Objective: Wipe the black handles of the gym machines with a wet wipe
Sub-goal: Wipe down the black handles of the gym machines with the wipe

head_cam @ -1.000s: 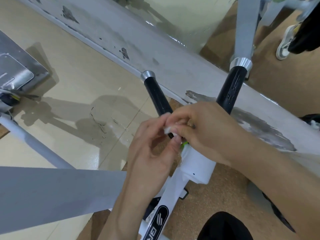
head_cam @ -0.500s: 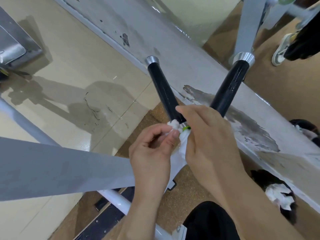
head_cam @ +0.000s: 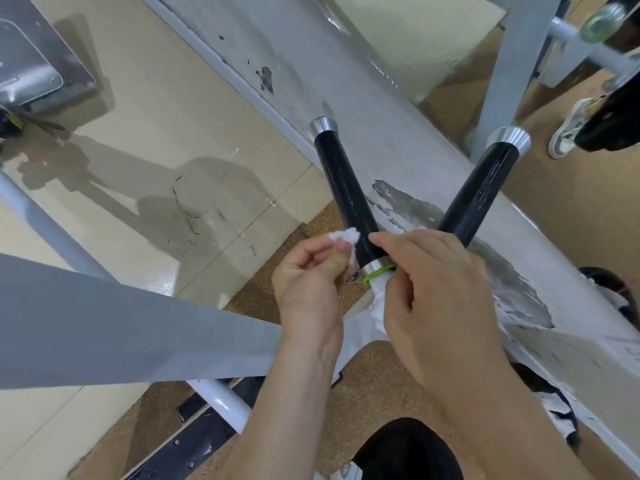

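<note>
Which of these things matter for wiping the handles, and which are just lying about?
For the job:
- wet wipe, pinched in the grip of the left hand
- black handle beside the wipe
- other black handle

Just about:
- sneaker on the brown floor
- grey metal plate on the tiles

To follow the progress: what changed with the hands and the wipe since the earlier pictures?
The hands, together on the wipe a second ago, have parted. The left hand keeps its grip on the wipe, now left of the left handle. The right hand came off it and sits by that handle's base. That handle and the right handle stayed put.
</note>
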